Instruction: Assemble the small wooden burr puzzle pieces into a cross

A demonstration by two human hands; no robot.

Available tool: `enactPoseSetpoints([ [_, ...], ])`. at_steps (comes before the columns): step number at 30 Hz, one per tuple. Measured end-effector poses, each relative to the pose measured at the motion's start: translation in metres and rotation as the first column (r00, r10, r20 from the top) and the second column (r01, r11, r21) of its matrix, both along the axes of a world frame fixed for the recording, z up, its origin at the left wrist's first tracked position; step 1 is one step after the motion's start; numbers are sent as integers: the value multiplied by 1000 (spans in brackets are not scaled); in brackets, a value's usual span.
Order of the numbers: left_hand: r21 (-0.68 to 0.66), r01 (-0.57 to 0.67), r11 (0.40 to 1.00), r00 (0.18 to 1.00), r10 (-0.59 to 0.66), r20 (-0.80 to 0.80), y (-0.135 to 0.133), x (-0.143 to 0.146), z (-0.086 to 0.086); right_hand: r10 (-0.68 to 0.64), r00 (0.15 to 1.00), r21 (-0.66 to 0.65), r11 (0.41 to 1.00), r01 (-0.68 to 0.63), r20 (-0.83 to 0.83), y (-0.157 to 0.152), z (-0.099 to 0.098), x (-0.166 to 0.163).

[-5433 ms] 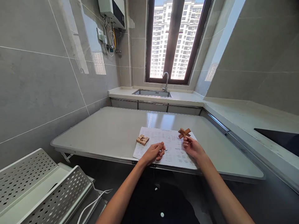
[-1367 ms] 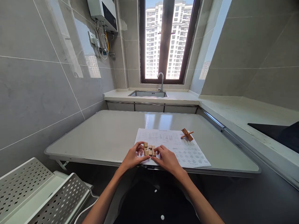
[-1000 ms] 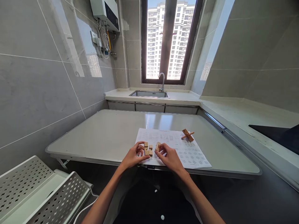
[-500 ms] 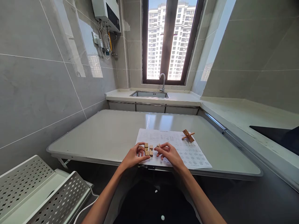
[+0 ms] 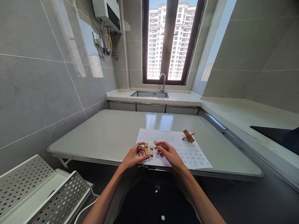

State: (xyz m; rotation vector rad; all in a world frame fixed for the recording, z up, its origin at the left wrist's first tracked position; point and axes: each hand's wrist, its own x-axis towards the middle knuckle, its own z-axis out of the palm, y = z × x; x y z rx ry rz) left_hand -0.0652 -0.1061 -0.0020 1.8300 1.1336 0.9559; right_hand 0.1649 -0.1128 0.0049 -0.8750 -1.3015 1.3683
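A light wooden block puzzle (image 5: 148, 150) lies on a printed paper sheet (image 5: 187, 152) at the near edge of a grey table (image 5: 105, 133). My left hand (image 5: 134, 155) rests against the puzzle's left side and steadies it with thumb and fingers. My right hand (image 5: 168, 153) pinches one small wooden piece (image 5: 155, 142), raised just to the right of the puzzle. A darker cross-shaped wooden puzzle (image 5: 188, 136) sits alone on the sheet's far right corner.
A sink (image 5: 149, 94) with a tap (image 5: 163, 81) lies under the window at the back. A counter (image 5: 245, 115) with a dark hob (image 5: 280, 137) runs along the right. A white perforated metal rack (image 5: 39, 189) stands low at my left.
Five seconds ago my right hand was at the cross puzzle; both hands then came to the light puzzle. In the last second my right hand pulled one piece off its right side and lifted it.
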Motion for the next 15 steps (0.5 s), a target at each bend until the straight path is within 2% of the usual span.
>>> enactPoseSetpoints([
  [4, 2, 7, 1000, 1000, -7, 13, -1, 1, 1, 91, 996, 62, 994, -91, 1, -2, -1, -1],
  [8, -6, 23, 1000, 999, -22, 42, -2, 2, 4, 93, 989, 124, 986, -108, 115, -5, 0, -4],
  [11, -17, 43, 999, 997, -42, 67, -3, 1, 6, 11, 964, 204, 977, -67, 265, -10, 5, -9],
  [13, -24, 56, 998, 996, -54, 67, -4, 0, 8, -80, 926, 309, 950, -42, 370, -14, 9, -13],
  [15, -34, 72, 997, 996, -70, 62, -6, 0, 10, -148, 903, 399, 916, -28, 402, -16, 11, -17],
])
